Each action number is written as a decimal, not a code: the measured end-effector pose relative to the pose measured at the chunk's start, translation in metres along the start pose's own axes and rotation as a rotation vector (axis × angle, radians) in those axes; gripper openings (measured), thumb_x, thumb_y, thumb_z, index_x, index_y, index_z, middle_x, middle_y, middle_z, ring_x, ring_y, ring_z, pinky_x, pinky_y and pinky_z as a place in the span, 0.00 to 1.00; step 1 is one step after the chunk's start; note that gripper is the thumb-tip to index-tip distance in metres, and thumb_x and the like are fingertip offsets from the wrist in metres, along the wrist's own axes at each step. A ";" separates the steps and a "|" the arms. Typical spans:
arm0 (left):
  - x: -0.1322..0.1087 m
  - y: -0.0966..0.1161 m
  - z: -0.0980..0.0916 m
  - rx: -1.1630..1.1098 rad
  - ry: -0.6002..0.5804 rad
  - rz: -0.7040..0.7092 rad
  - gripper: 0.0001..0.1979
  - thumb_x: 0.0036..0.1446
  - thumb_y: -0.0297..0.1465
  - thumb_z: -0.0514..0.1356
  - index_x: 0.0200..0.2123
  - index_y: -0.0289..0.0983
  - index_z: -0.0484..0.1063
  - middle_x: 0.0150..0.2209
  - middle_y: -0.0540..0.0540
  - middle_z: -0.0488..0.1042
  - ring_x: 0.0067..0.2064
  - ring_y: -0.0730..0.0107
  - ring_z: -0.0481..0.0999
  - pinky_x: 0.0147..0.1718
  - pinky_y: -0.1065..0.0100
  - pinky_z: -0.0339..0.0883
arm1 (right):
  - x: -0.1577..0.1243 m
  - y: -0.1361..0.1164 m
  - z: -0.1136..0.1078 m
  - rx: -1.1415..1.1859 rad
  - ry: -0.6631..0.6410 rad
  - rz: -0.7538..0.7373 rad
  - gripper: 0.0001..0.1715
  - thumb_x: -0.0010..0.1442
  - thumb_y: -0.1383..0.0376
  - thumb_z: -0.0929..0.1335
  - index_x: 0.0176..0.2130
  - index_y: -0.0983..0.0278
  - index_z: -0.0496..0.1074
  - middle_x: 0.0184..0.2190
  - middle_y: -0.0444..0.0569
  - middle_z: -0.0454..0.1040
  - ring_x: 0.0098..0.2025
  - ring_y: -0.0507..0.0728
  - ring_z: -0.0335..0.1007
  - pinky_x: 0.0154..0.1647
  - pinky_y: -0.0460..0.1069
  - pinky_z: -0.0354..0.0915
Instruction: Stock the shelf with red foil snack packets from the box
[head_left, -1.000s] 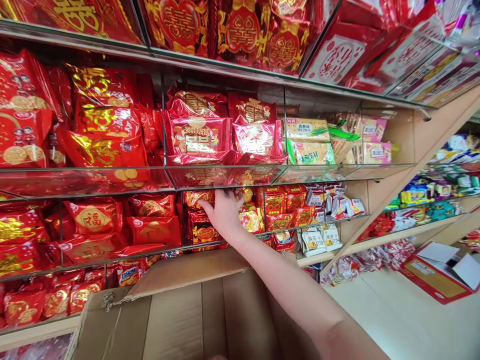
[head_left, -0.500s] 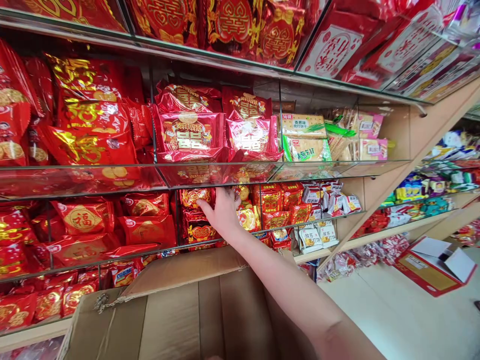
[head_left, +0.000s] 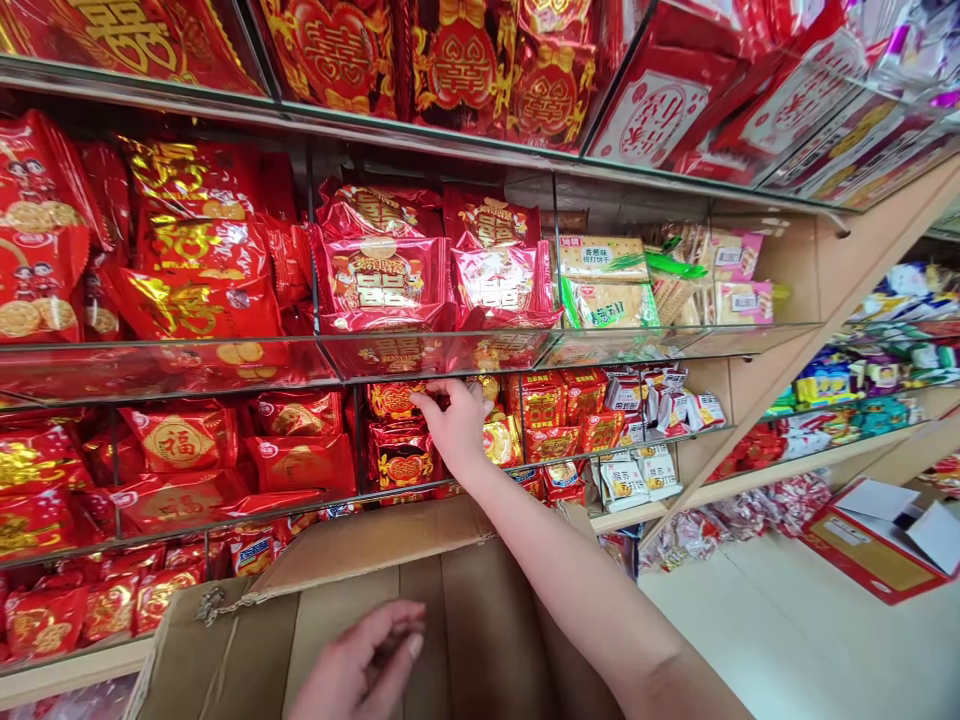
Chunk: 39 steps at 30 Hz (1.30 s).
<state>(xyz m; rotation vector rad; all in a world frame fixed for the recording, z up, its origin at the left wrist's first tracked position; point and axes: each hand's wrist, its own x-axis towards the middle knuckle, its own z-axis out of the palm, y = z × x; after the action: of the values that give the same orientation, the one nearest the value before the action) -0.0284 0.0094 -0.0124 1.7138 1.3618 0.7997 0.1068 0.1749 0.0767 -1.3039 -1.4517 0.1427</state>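
My right hand (head_left: 455, 428) reaches into the lower glass shelf, thumb and fingers apart, at the gap between two stacks of small red packets. Left of the thumb are red-and-gold packets (head_left: 403, 462) with heart patterns. On the other side, partly behind the hand, lies a gold-and-red packet (head_left: 501, 440). No packet shows in its grasp, though some fingertips are hidden. Low in the view, my left hand (head_left: 360, 665) hovers over an open cardboard box (head_left: 345, 620), fingers loosely curved and thumb apart, with nothing visible in it.
A glass shelf edge (head_left: 442, 365) runs just above my right hand, and thin dividers part the stacks. Larger red packets (head_left: 382, 275) fill the shelf above. A wooden side panel (head_left: 795, 370) slants at the right. On the floor sits a red-and-white carton (head_left: 877, 550).
My left hand has come into view from below, over the cardboard box. My right hand has shifted slightly right and down, still at the same stacks. The view has tilted slightly.
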 end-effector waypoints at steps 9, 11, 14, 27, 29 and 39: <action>0.052 0.061 -0.033 -0.096 0.206 0.134 0.23 0.53 0.38 0.54 0.52 0.38 0.60 0.29 0.49 0.75 0.36 0.70 0.75 0.34 0.72 0.67 | 0.011 -0.001 -0.003 0.166 -0.104 0.277 0.15 0.50 0.53 0.66 0.31 0.62 0.72 0.27 0.44 0.75 0.32 0.55 0.68 0.39 0.51 0.55; 0.066 0.070 -0.036 -0.096 0.198 0.151 0.27 0.54 0.39 0.53 0.56 0.36 0.54 0.30 0.47 0.75 0.33 0.70 0.76 0.31 0.72 0.67 | 0.011 -0.004 -0.002 0.165 -0.133 0.264 0.16 0.51 0.53 0.66 0.31 0.62 0.72 0.27 0.44 0.75 0.31 0.55 0.68 0.39 0.51 0.55; 0.083 0.079 -0.037 0.115 0.244 0.228 0.27 0.55 0.38 0.50 0.57 0.38 0.52 0.52 0.39 0.67 0.26 0.75 0.75 0.32 0.69 0.69 | 0.009 -0.008 -0.003 0.047 -0.142 0.160 0.13 0.52 0.55 0.66 0.32 0.62 0.72 0.29 0.45 0.75 0.35 0.57 0.67 0.41 0.53 0.53; 0.103 0.105 -0.040 1.070 0.416 0.023 0.29 0.57 0.39 0.45 0.58 0.28 0.50 0.63 0.38 0.45 0.39 0.51 0.76 0.29 0.56 0.71 | 0.010 -0.005 -0.005 -0.317 -0.178 -0.168 0.13 0.58 0.57 0.62 0.37 0.58 0.72 0.36 0.50 0.72 0.42 0.62 0.59 0.40 0.55 0.52; 0.103 0.105 -0.043 1.120 0.414 0.027 0.29 0.57 0.38 0.45 0.58 0.27 0.50 0.63 0.37 0.46 0.38 0.54 0.77 0.28 0.59 0.71 | 0.007 -0.003 -0.009 -0.303 -0.163 -0.195 0.11 0.57 0.60 0.63 0.38 0.58 0.72 0.37 0.50 0.71 0.43 0.62 0.58 0.40 0.55 0.53; 0.065 0.091 -0.023 1.258 0.523 0.380 0.24 0.58 0.35 0.46 0.56 0.30 0.57 0.61 0.35 0.52 0.27 0.65 0.77 0.19 0.65 0.70 | -0.041 0.019 -0.062 -0.060 -0.155 -0.380 0.10 0.55 0.68 0.63 0.39 0.64 0.68 0.47 0.53 0.64 0.50 0.59 0.55 0.50 0.56 0.55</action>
<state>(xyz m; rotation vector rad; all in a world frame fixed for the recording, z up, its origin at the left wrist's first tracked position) 0.0100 0.0674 0.0785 2.9215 2.1811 0.6175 0.1552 0.1179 0.0605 -1.0593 -1.8220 -0.0528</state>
